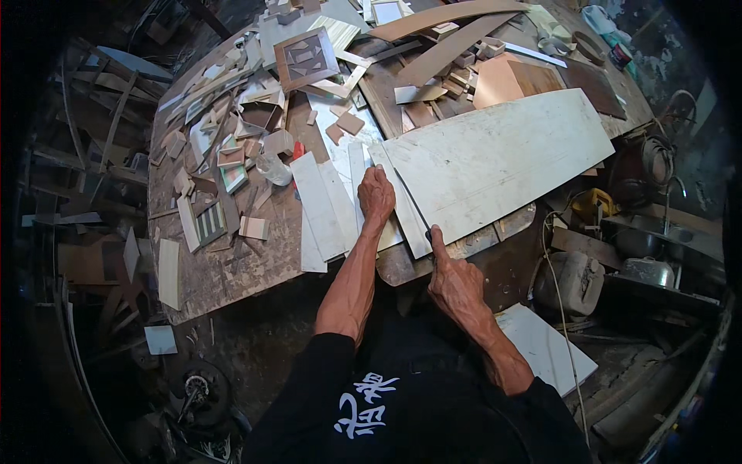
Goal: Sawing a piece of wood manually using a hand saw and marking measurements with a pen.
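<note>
A large whitish board (pixel 502 158) lies aslant on the worktable, overhanging its near edge. Along its left end runs a narrow strip (pixel 408 213), set off by a thin dark line. My left hand (pixel 376 198) is closed in a fist at the left edge of this strip, thumb on top; what its fingers grip is hidden. My right hand (pixel 457 286) is at the board's near left corner, index finger stretched forward and the other fingers curled. At that fingertip is the end of a thin dark blade-like tool (pixel 422 222), lying along the dark line; its handle is hidden.
Pale panels (pixel 315 209) lie left of my left hand. Beyond are wood offcuts, a square frame (pixel 304 59), a plastic cup (pixel 274 168) and long curved boards (pixel 452 17). Below right are a jerrycan (pixel 578 282), a hanging cord (pixel 568 332) and a white panel (pixel 545 348).
</note>
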Tool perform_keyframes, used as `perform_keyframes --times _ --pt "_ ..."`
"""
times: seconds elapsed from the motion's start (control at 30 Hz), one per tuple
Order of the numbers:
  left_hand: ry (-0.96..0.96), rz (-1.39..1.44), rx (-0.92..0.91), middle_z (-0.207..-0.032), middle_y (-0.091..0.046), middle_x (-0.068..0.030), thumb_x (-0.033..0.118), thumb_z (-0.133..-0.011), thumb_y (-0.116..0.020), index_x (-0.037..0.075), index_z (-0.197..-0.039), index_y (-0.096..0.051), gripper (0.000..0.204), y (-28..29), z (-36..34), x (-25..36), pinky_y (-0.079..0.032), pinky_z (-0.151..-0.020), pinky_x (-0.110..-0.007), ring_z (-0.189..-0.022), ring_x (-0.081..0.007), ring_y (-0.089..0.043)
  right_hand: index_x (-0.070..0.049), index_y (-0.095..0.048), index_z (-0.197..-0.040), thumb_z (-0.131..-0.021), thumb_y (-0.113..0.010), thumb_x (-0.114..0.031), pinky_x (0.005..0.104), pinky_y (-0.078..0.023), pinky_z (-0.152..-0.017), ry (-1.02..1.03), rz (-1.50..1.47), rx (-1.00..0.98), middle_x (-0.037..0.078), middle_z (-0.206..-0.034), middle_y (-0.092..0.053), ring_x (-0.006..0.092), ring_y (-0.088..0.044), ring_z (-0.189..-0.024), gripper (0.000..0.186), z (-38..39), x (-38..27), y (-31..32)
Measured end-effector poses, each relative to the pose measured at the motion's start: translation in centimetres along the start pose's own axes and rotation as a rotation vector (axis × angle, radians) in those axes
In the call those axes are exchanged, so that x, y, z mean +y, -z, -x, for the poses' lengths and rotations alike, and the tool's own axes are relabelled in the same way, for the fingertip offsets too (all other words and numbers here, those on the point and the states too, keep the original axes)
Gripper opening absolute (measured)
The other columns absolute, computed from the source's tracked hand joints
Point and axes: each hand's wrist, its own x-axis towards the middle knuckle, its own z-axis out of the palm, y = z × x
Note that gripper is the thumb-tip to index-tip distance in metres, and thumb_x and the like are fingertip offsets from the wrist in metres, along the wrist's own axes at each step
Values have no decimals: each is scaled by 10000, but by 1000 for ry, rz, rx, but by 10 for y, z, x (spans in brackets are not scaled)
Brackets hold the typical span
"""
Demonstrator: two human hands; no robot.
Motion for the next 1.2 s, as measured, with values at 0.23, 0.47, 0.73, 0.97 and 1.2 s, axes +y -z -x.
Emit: perform_keyframes --times 0.23,0.47,0.73,0.97,1.2 --pt "-26 1 54 -658 -562 -246 268 -954 -394 10 -742 -510 353 -1 4 3 -383 -581 -522 -653 -457 -544 -23 -233 -1413 -755 -505 -70 515 -450 -537 15 -36 -4 242 -585 -577 409 -592 -545 714 -10 -1 -6" --pt "-65 7 62 -634 -560 -243 256 -952 -392 8 -738 -521 352 -2 5 9 -391 -561 -525 -618 -456 -544 -70 -291 -1401 -796 -467 -102 518 -449 -553 30 -42 34 267 -607 -580 429 -589 -561 631 -41 0 -7" --pt "-22 -18 101 -654 -576 -252 262 -936 -410 8 -737 -544 349 0 3 6 -409 -561 -518 -637 -455 -564 -100 -348 -1373 -805 -462 -107 518 -451 -577 57 5 -15 275 -636 -581 440 -592 -610 579 -31 -1 11" --pt "-67 -2 138 -619 -560 -243 249 -929 -425 12 -709 -537 342 -1 5 -1 -394 -541 -520 -602 -449 -552 -122 -337 -1379 -773 -475 -82 516 -438 -567 74 21 -3 260 -660 -592 432 -594 -620 623 -41 3 -1" --pt "-72 19 110 -617 -557 -248 239 -927 -433 10 -693 -528 341 -3 4 7 -389 -538 -525 -602 -453 -549 -74 -297 -1399 -753 -467 -85 503 -453 -550 108 67 47 251 -659 -602 408 -597 -584 668 -58 9 -18"
